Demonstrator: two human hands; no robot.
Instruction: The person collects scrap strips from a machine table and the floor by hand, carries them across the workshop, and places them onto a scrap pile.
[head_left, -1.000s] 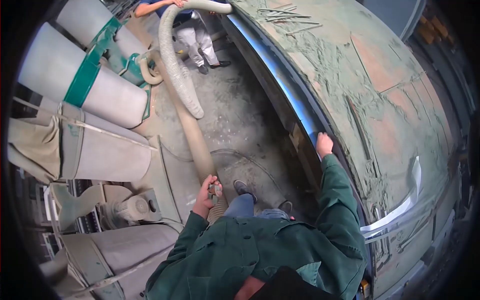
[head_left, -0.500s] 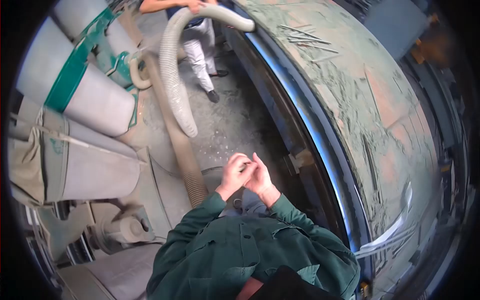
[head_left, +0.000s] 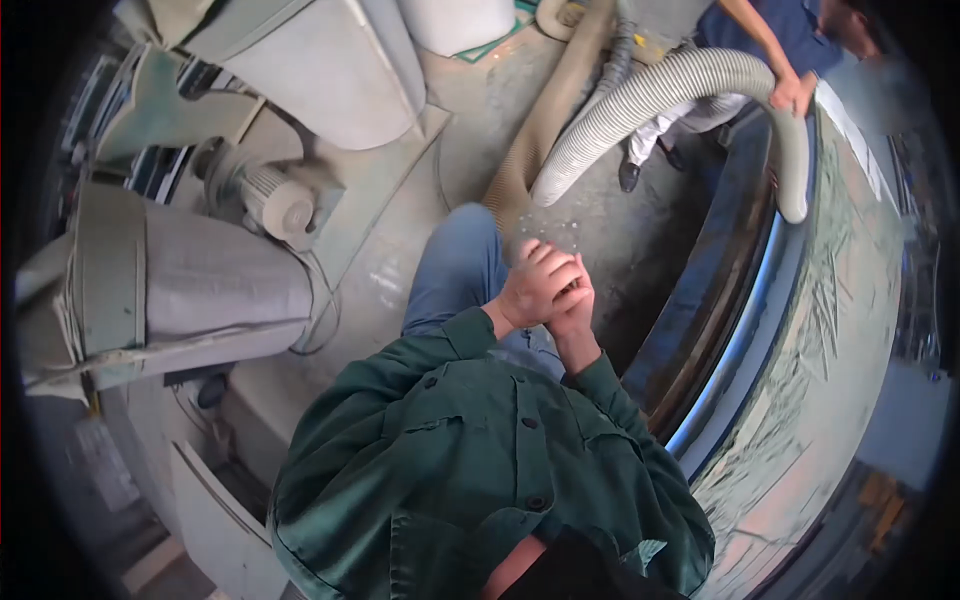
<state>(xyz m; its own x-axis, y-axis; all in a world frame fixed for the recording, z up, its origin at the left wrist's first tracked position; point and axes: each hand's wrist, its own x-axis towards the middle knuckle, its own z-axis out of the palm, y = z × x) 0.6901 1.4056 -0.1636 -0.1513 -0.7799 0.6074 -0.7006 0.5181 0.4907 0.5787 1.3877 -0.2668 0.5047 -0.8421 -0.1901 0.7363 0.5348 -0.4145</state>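
Note:
My left hand (head_left: pixel 540 286) and my right hand (head_left: pixel 572 306) are pressed together in front of my green jacket (head_left: pixel 470 430). The fingers of both are curled around something I cannot make out, hidden between the palms. Just beyond them hangs the lower end of a ribbed pale hose (head_left: pixel 640 105). A co-worker's hand (head_left: pixel 790 92) grips that hose near its other end, above the blue-lit edge (head_left: pixel 735 345) of a long machine.
A motor (head_left: pixel 275 200) and large grey bags (head_left: pixel 225 265) stand at the left. A wider brown duct (head_left: pixel 545 125) runs along the floor (head_left: pixel 385 265). At the right is a dusty machine top (head_left: pixel 815 400) with thin strips on it. A co-worker (head_left: pixel 760 40) stands at the upper right.
My hands, apart a second ago with the right one at the machine edge, have come together. The view has turned, and the co-worker and hose now appear further right and nearer.

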